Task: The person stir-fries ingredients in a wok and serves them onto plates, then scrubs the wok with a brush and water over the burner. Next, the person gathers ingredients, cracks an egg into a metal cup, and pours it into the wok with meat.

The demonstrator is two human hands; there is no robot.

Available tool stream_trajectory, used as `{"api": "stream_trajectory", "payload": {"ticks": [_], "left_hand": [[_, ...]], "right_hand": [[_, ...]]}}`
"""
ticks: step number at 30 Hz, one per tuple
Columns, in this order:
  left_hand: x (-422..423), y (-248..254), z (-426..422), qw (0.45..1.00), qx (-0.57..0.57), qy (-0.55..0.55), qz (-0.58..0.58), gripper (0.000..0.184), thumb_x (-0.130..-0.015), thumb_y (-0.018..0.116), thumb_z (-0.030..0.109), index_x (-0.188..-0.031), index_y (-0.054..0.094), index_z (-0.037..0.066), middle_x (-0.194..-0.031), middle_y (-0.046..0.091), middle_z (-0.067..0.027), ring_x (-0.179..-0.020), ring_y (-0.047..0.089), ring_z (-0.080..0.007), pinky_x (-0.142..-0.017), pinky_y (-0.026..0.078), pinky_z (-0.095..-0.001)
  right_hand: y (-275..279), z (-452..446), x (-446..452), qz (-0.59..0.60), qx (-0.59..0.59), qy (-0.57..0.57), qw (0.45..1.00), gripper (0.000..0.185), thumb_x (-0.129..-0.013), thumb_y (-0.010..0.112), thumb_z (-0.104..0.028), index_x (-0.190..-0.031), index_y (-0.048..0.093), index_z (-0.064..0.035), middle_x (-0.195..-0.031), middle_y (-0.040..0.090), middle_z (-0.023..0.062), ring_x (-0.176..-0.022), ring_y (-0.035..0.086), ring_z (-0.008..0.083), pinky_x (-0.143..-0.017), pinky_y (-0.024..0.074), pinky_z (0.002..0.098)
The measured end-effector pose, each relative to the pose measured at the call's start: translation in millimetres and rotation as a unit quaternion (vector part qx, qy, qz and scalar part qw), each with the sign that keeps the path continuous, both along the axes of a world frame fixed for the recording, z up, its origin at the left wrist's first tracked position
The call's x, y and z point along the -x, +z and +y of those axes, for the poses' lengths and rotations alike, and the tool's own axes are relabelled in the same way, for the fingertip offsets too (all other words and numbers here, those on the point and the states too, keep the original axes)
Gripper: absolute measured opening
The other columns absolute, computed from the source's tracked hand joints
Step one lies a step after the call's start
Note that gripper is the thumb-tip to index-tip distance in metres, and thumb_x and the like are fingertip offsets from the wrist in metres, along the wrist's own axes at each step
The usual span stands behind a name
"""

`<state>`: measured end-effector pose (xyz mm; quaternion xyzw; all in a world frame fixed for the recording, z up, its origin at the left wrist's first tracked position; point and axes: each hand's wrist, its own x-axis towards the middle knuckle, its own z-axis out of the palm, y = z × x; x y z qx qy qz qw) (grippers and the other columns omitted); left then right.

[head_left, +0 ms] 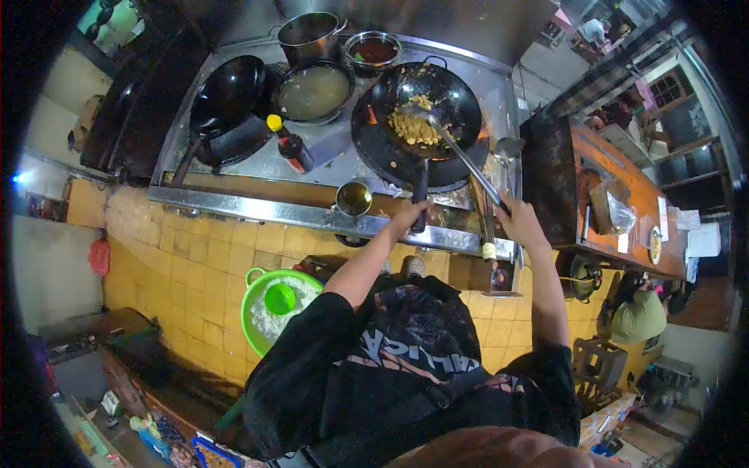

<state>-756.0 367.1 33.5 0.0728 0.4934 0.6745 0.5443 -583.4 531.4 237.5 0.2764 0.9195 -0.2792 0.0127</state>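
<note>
My left hand (409, 217) is wrapped round the handle (420, 187) of a black wok (462, 105), which is tilted over the right burner. In the wok lies a heap of yellow-brown food in small pieces (415, 132). My right hand (521, 225) grips the dark end of a long metal ladle (472, 165). The ladle's head rests in the food and is partly hidden by it. Below the wok, near my left hand, a small metal cup of yellowish liquid (353, 199) stands at the stove's front edge.
On the steel stove are a second wok (228, 93), a pan of cloudy liquid (314, 92), a tall pot (308, 39), a bowl of red sauce (373, 51) and a yellow-capped bottle (293, 150). A green basin of white powder (251, 316) sits left; a wooden counter (605, 160) stands right.
</note>
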Motion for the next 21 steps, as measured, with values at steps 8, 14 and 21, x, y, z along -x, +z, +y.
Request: {"api": "stream_trajectory", "payload": {"ticks": [8, 14, 21], "left_hand": [[7, -8, 25, 0.987, 0.009, -0.003, -0.163, 0.013, -0.086, 0.056, 0.014, -0.08, 0.055, 0.003, -0.059, 0.052, -0.0045, -0.047, 0.05, -0.0158, -0.045, 0.046, -0.0304], [-43, 205, -10, 0.951, -0.054, 0.031, -0.302, 0.014, -0.085, 0.058, 0.015, -0.075, 0.05, 0.008, -0.061, 0.051, -0.0023, -0.054, 0.052, -0.0141, -0.05, 0.045, -0.0283], [4, 116, -26, 0.981, 0.055, -0.055, -0.177, 0.023, -0.083, 0.059, 0.022, -0.065, 0.052, 0.011, -0.056, 0.053, -0.0017, -0.05, 0.051, -0.0139, -0.05, 0.045, -0.0286]], "right_hand": [[-88, -31, 53, -0.033, -0.132, -0.017, 0.991, 0.043, -0.081, 0.056, -0.02, -0.12, 0.05, -0.0025, -0.101, 0.059, 0.0268, -0.094, 0.057, 0.0414, -0.085, 0.047, 0.0434], [57, -1, -13, -0.111, 0.0, 0.011, 0.994, 0.044, -0.081, 0.06, -0.016, -0.122, 0.051, -0.0018, -0.11, 0.059, 0.0221, -0.104, 0.057, 0.0337, -0.089, 0.0438, 0.0379], [59, -26, -30, -0.015, 0.001, 0.081, 0.997, 0.046, -0.082, 0.06, -0.017, -0.124, 0.049, -0.0029, -0.105, 0.059, 0.025, -0.095, 0.058, 0.038, -0.087, 0.0442, 0.0398]]}}
